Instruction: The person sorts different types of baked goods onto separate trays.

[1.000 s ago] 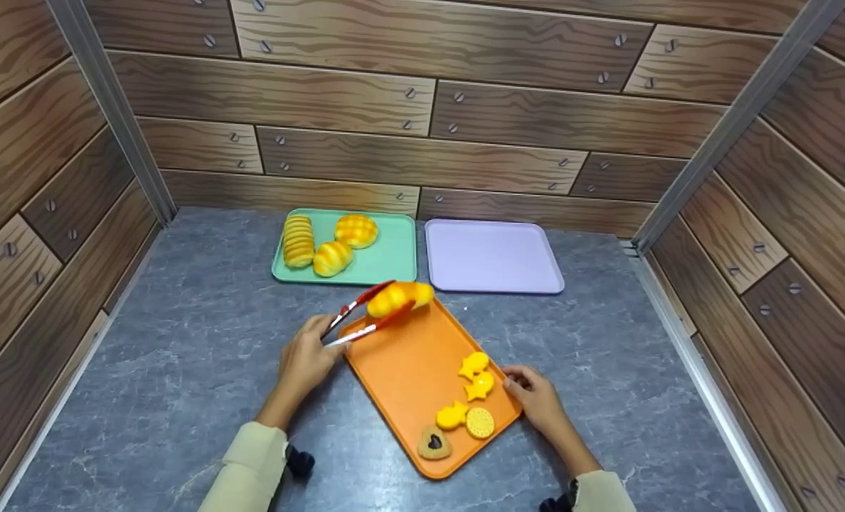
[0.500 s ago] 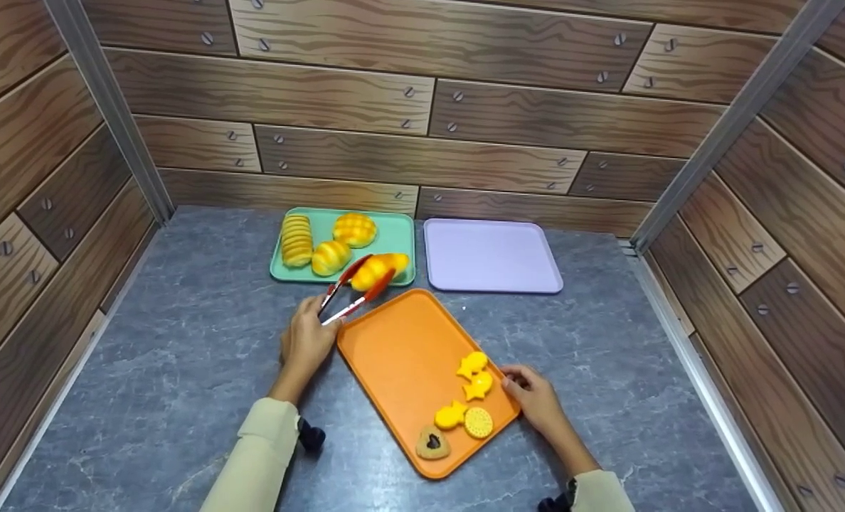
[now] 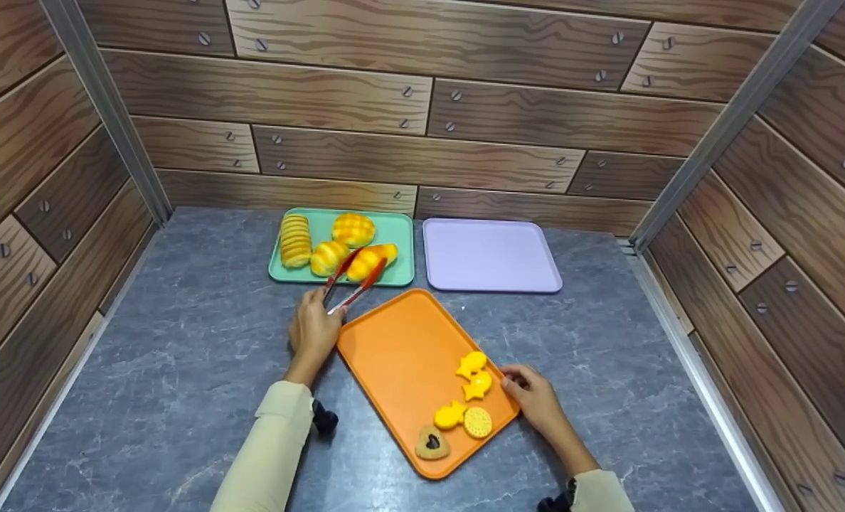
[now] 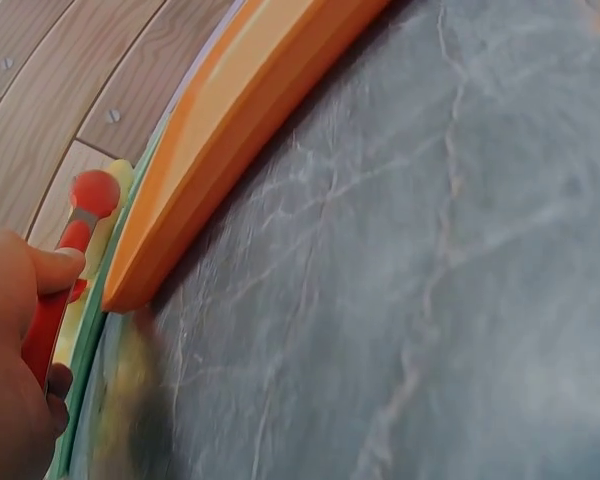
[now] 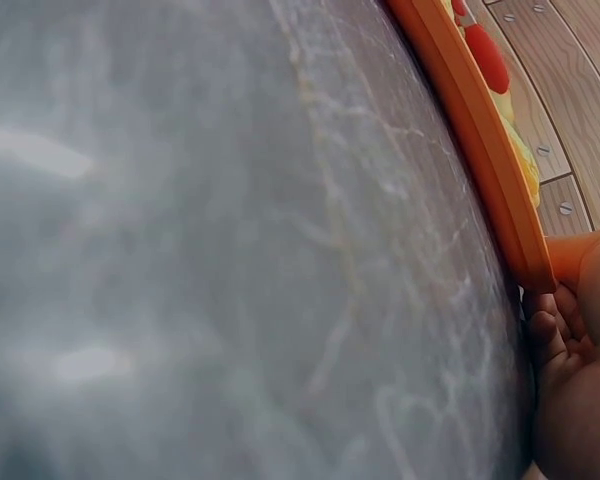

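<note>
Left grip (image 3: 314,328) is clasping tongs (image 3: 373,274); tongs are holding bread (image 3: 367,262) at front right of green tray (image 3: 395,226). Should be releasing low, slowly, not nudging neighbouring roll (image 3: 328,258). Right grip (image 3: 534,397) is pinching orange tray (image 3: 394,355).

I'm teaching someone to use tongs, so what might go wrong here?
Opening the tongs might let the bread roll knock the bun close beside it.
The roll could also catch the near rim of the green tray, just by it.
If the right hand tilts the orange tray, the yellow fish might slide.
</note>
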The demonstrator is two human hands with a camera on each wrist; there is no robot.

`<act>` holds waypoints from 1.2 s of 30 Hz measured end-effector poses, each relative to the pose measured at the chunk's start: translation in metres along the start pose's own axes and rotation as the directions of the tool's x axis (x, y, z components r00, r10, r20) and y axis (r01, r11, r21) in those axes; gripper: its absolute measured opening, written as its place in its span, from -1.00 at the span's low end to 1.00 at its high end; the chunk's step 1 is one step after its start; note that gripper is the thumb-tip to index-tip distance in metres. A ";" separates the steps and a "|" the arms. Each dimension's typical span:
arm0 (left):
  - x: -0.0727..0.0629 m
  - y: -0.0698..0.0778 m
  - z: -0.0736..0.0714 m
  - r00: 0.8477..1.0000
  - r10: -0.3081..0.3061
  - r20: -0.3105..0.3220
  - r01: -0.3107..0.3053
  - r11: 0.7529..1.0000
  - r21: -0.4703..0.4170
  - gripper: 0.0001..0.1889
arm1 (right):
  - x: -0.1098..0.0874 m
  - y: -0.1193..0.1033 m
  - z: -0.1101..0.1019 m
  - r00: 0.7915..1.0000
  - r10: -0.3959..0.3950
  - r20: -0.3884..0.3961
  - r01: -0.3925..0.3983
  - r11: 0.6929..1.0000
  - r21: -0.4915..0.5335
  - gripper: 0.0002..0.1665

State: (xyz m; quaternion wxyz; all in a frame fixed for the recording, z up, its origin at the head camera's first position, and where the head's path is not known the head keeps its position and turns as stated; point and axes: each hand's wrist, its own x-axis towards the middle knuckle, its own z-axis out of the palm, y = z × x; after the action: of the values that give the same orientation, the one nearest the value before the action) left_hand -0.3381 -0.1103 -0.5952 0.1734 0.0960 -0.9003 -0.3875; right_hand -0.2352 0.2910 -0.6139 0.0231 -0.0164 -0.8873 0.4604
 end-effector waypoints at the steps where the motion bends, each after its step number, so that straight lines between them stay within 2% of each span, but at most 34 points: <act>1: 0.001 0.000 0.001 1.000 -0.002 -0.001 0.002 1.000 0.003 -0.37 | 0.000 0.000 0.000 1.000 -0.005 -0.002 0.005 1.000 -0.002 -0.77; 9: 0.006 0.001 0.003 0.999 -0.044 0.021 0.044 0.999 0.020 -0.33 | -0.001 -0.001 0.000 1.000 -0.021 0.002 0.021 1.000 0.013 -0.77; 18: 0.016 -0.004 0.002 0.999 -0.043 -0.012 0.044 0.999 0.033 -0.34 | 0.001 0.001 0.000 0.999 -0.046 0.004 0.046 0.999 0.014 -0.76; 36: 0.013 0.000 0.002 1.000 -0.013 0.023 0.013 1.000 -0.002 -0.28 | -0.001 0.003 -0.001 0.998 -0.057 0.002 0.057 0.998 0.006 -0.76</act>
State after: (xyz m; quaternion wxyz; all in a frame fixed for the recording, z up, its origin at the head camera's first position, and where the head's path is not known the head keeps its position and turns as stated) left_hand -0.3511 -0.1131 -0.5929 0.1607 0.0971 -0.9013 -0.3904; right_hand -0.2345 0.2937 -0.6156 0.0352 0.0096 -0.8860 0.4622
